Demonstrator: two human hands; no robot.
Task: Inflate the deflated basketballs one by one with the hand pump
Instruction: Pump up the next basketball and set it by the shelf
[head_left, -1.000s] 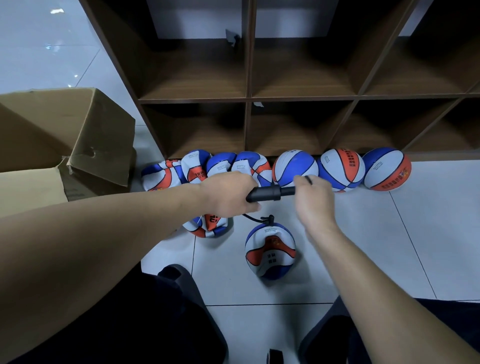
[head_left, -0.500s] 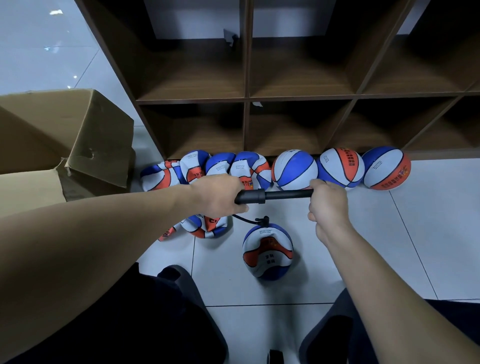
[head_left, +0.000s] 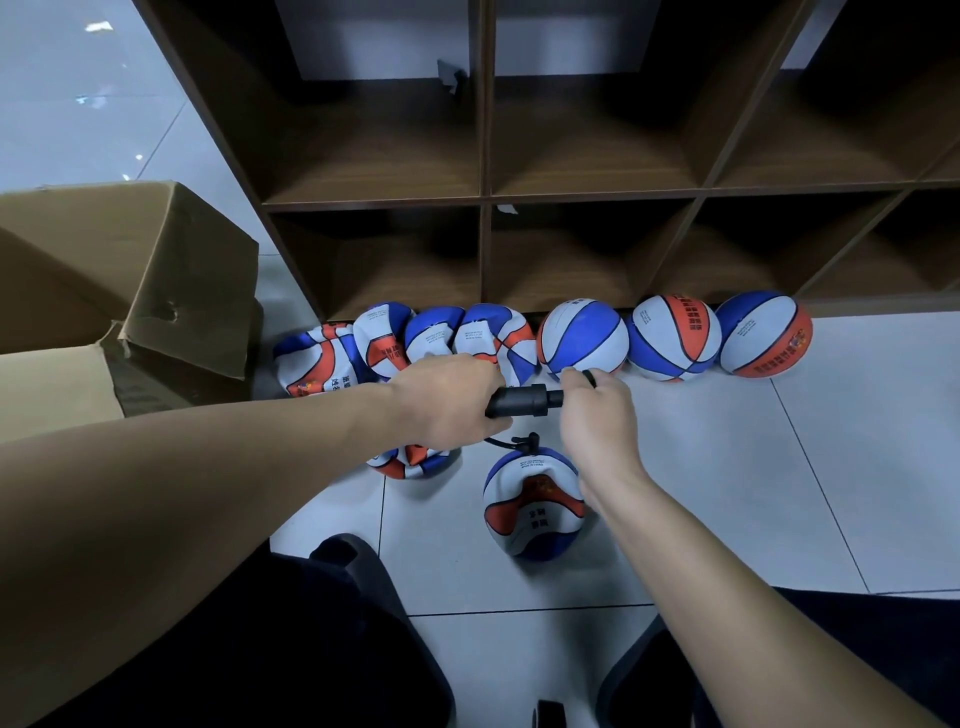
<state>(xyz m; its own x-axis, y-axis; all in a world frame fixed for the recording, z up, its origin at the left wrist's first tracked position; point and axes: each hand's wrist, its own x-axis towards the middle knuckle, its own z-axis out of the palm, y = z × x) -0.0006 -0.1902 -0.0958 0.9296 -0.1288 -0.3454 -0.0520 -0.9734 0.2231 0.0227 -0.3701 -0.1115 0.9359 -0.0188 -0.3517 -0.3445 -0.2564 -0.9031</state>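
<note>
The left hand (head_left: 447, 402) grips the black barrel of the hand pump (head_left: 522, 401), its fingers curled round it and mostly hidden behind the knuckles. The right hand (head_left: 600, 415) closes on the pump's handle end, just right of the barrel, with the handle pushed in close to the barrel. Below the fingers a short black hose (head_left: 511, 442) runs down to the valve of a partly inflated basketball (head_left: 532, 501) on the tiled floor (head_left: 727, 493). Beneath the left wrist a flat basketball (head_left: 413, 462) lies half hidden. Beyond the fingers, a row sits against the foot of the wooden cubby shelf (head_left: 483, 197): four crumpled balls (head_left: 395, 340) to the left, three round balls (head_left: 675, 338) to the right. Far left of the hands stands an open cardboard box (head_left: 130, 270). Dark trouser legs (head_left: 311, 649) fill the near edge.
</note>
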